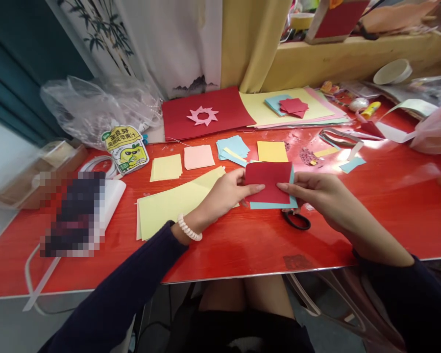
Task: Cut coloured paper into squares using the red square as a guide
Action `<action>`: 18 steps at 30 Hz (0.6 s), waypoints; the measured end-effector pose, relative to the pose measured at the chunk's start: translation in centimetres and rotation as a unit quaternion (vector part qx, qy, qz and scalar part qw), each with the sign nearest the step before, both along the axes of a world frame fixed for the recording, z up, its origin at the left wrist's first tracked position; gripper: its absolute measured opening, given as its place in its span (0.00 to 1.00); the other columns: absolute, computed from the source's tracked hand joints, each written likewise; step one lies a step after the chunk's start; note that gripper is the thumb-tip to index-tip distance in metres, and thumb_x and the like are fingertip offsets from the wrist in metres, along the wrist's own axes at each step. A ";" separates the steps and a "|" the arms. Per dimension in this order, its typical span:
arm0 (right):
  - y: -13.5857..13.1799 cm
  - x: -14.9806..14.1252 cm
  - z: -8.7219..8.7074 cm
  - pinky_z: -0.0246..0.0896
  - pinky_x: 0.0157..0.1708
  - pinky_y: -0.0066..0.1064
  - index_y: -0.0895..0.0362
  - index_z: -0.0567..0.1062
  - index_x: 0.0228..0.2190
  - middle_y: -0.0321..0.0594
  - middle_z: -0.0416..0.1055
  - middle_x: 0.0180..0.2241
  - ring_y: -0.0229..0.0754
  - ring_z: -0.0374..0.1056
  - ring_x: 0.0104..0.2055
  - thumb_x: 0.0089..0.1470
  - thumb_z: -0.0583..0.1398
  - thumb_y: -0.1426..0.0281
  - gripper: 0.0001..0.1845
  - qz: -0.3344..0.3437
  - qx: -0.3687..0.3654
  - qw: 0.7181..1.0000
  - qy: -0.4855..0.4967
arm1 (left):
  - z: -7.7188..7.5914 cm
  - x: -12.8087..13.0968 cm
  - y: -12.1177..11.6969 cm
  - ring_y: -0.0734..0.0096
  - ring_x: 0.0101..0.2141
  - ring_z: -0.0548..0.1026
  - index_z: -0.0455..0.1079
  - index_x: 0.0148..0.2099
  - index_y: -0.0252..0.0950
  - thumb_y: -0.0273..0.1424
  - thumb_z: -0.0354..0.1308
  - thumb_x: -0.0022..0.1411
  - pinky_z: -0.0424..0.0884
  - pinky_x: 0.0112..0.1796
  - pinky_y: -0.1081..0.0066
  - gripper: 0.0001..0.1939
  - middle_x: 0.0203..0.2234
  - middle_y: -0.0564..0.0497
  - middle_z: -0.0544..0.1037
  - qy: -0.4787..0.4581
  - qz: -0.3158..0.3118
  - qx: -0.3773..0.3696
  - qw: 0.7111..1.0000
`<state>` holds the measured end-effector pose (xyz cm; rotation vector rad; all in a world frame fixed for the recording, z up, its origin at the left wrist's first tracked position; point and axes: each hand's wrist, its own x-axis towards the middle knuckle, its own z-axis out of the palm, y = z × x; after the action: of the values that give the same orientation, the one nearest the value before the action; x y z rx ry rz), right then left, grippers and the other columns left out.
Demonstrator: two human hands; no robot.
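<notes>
Between my two hands is a dark red paper sheet (266, 179) laid over a light blue paper sheet (268, 205), whose edges peek out at the right and bottom. My left hand (231, 191) grips the left side, thumb on top and fingers behind. The right side is pinched by my right hand (312, 190) in the same way. Below the papers lie scissors (297, 220), mostly hidden, with a black handle loop showing. Behind the hands are a yellow paper square stack (272, 151), light blue squares (235, 145), pink squares (199, 157) and pale yellow squares (166, 167).
Long pale yellow strips (169, 201) lie left of my hands. A pink paper ring (203, 116) rests on a large red sheet (224, 100) at the back. Further left are a pouch (127, 149) and a plastic bag (99, 105); paper scraps (353, 164) lie right.
</notes>
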<state>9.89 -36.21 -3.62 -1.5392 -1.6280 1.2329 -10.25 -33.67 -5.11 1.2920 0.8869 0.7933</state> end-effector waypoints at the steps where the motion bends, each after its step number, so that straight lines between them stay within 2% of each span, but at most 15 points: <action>1: 0.3 0.2 0.0 0.59 0.22 0.28 0.58 0.72 0.24 0.35 0.66 0.19 0.34 0.63 0.21 0.50 0.62 0.53 0.20 0.011 0.008 1.000 -0.014 | 0.4 -0.1 0.1 0.69 0.36 0.76 0.71 0.41 0.31 0.35 0.65 0.52 0.72 0.35 0.71 0.17 0.39 0.44 0.78 -0.019 0.007 -0.009 1.000; 3: 1.3 0.3 0.5 0.62 0.25 0.30 0.58 0.73 0.27 0.39 0.70 0.24 0.37 0.67 0.26 0.52 0.60 0.53 0.19 0.024 0.043 0.998 -0.039 | 1.3 -0.7 0.7 0.70 0.33 0.76 0.71 0.35 0.30 0.32 0.66 0.51 0.73 0.35 0.70 0.12 0.32 0.46 0.79 -0.043 0.044 -0.003 0.998; 6: 4.2 -0.4 2.0 0.64 0.30 0.35 0.58 0.75 0.32 0.45 0.74 0.32 0.43 0.70 0.33 0.54 0.57 0.57 0.17 -0.009 0.134 0.983 -0.125 | 1.9 -2.3 2.3 0.77 0.25 0.72 0.70 0.30 0.31 0.30 0.66 0.50 0.68 0.25 0.76 0.09 0.25 0.51 0.76 -0.072 0.174 0.079 0.979; 8: 6.6 -1.6 2.7 0.62 0.32 0.36 0.57 0.76 0.30 0.46 0.75 0.33 0.44 0.70 0.33 0.51 0.60 0.59 0.14 0.023 0.143 0.956 -0.255 | 1.3 -3.5 3.6 0.80 0.24 0.70 0.70 0.32 0.33 0.30 0.65 0.50 0.66 0.23 0.78 0.09 0.28 0.52 0.76 -0.117 0.282 0.127 0.944; 10: 8.8 -3.3 2.9 0.60 0.31 0.36 0.57 0.77 0.30 0.46 0.75 0.34 0.46 0.70 0.35 0.50 0.61 0.58 0.14 0.060 0.120 0.924 -0.359 | 0.2 -4.6 4.8 0.82 0.22 0.67 0.70 0.36 0.34 0.32 0.65 0.51 0.65 0.21 0.78 0.11 0.30 0.52 0.75 -0.127 0.340 0.128 0.923; 13: 11.3 -5.6 2.2 0.57 0.29 0.34 0.60 0.78 0.33 0.49 0.75 0.35 0.47 0.69 0.36 0.48 0.62 0.57 0.19 0.158 0.098 0.881 -0.434 | -1.4 -5.4 5.7 0.83 0.20 0.64 0.70 0.35 0.33 0.33 0.66 0.50 0.65 0.22 0.78 0.12 0.30 0.51 0.75 -0.115 0.376 0.088 0.915; 15: 12.3 -6.5 1.6 0.55 0.27 0.33 0.62 0.77 0.33 0.50 0.74 0.34 0.47 0.68 0.34 0.48 0.62 0.59 0.18 0.193 0.084 0.871 -0.443 | -1.9 -5.4 5.8 0.84 0.20 0.64 0.70 0.35 0.34 0.33 0.65 0.50 0.64 0.22 0.78 0.11 0.30 0.51 0.75 -0.109 0.376 0.078 0.917; 18: 12.9 -6.8 1.0 0.54 0.26 0.32 0.61 0.77 0.29 0.48 0.73 0.30 0.44 0.67 0.30 0.49 0.60 0.64 0.12 0.209 0.071 0.873 -0.435 | -1.7 -5.2 5.6 0.84 0.20 0.63 0.70 0.35 0.34 0.33 0.65 0.51 0.61 0.21 0.78 0.11 0.29 0.52 0.74 -0.105 0.370 0.082 0.920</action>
<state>3.06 -23.30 -2.62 -1.8300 -2.6646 0.5568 -15.40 -28.11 -6.85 0.9697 1.1639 1.5970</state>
